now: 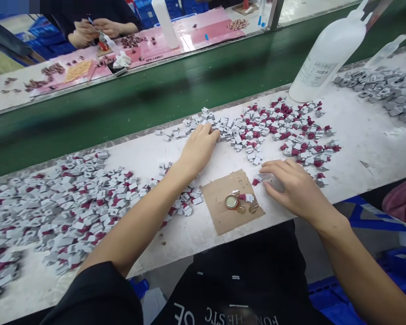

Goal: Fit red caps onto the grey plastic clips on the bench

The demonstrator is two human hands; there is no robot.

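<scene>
My left hand reaches into the far pile of small grey plastic pieces. Its fingers are curled together at the pile's edge, and whatever lies between the fingertips is hidden. My right hand hovers over the white tabletop with thumb and fingers apart. Just beside its fingertips lies a small maroon and grey piece. Between the hands is a cardboard square with wet, glossy patches. On it sit a bottle cap holding pale liquid and a joined maroon and grey piece.
A large heap of grey and maroon pieces covers the left side. At the back right stand a white squeeze bottle, a needle-tipped bottle and more grey pieces. Beyond the green divider, another person's hands work.
</scene>
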